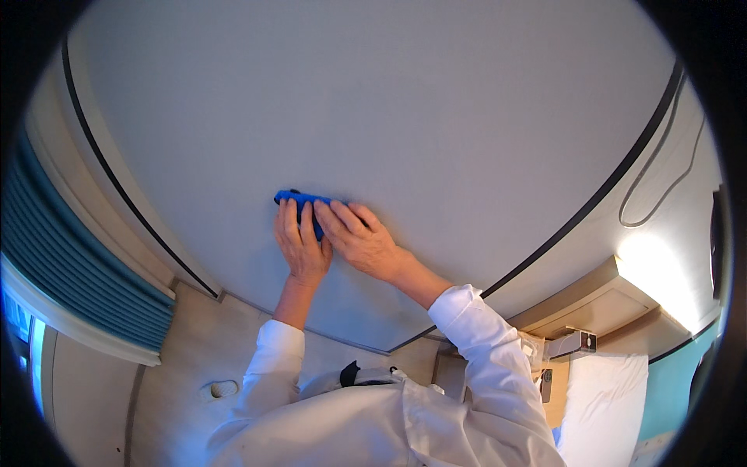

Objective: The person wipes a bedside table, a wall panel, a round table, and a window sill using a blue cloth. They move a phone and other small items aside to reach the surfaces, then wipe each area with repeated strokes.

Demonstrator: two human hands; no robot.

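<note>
Both of my arms reach forward to a broad pale grey wall surface (408, 117) with dark edge trim. A blue cloth or pad (303, 198) with some black parts lies against that surface, under my fingers. My left hand (302, 245) presses on its left part, fingers extended over it. On its right part rests my right hand (362, 239), fingers slightly spread, close beside the left one. The hands hide much of the blue item, so its exact kind cannot be told.
Teal curtains (81, 251) hang at the left. A slipper (223, 389) lies on the floor. At the right are a looped cable (633, 225), a wooden cabinet (601, 303), a small box (575, 344) and a bed with white bedding (607, 403).
</note>
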